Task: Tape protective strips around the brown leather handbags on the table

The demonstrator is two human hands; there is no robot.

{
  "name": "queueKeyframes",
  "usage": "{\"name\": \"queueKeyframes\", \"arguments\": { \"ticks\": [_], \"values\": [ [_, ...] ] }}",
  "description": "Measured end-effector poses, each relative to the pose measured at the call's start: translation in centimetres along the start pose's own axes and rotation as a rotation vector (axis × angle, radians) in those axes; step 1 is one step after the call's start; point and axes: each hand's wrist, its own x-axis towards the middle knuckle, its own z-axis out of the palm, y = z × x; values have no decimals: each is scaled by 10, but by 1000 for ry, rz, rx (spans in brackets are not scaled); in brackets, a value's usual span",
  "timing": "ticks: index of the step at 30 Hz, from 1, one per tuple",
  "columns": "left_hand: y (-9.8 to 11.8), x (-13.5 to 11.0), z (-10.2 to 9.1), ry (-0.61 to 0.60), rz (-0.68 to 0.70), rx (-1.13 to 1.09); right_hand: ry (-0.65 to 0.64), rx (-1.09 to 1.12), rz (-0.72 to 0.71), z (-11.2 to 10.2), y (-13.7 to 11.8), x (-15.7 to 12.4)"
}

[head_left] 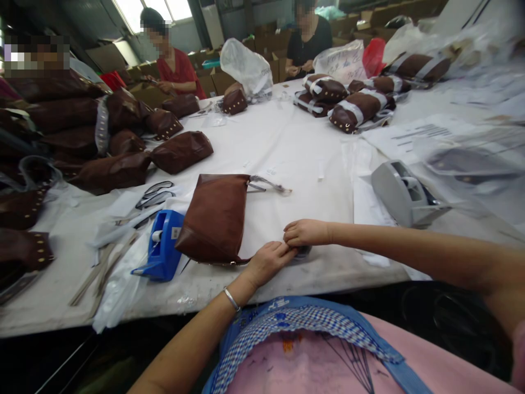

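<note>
While the fingertips of both hands meet near the edge of a white-covered table (303, 148), a worker's left hand (267, 264), with a silver bracelet (232, 299) at the wrist, and right hand (305, 232) bend their fingers inward; whether they pinch anything cannot be told, as the fingers mask the spot. A dark item (304, 252) peeks out beneath the right hand, too covered to identify. Just beyond the left hand, a brown handbag (217, 216) lies on the table, a thin strap (266, 183) trailing from its far right corner into a blur. A blue tape dispenser (165, 243) stands beside the bag; a gray tape dispenser (397, 191) sits beyond the right forearm. Piled brown bags (110, 169) at left run out of frame. Across the table, handwriting on a plastic bag (340, 59) is only partly legible near two co-workers, one in red (180, 68), one in black (318, 41).
</note>
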Motion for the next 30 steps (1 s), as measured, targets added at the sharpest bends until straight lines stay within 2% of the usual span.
{"name": "queueKeyframes", "arguments": {
  "ticks": [5,11,16,18,21,22,23,24,27,30],
  "values": [
    [10,5,4,-32,-120,49,-11,135,154,-1,0,2],
    [4,8,7,-38,-27,33,46,225,279,-2,-8,-5],
    [-5,12,7,-38,44,49,150,264,346,-1,-13,-11],
    [-6,14,6,-40,56,57,264,249,394,2,-21,-19],
    [-7,15,6,-40,72,60,567,147,512,12,-43,-35],
    [-7,15,6,-38,80,59,624,97,549,17,-52,-41],
    [-8,15,6,-35,89,57,628,47,580,23,-60,-45],
    [-8,15,6,-32,97,55,577,5,607,28,-67,-49],
    [-10,17,6,-28,127,48,341,-40,673,38,-79,-50],
    [-13,19,5,-34,165,42,229,-18,689,31,-75,-43]
  ]
}}
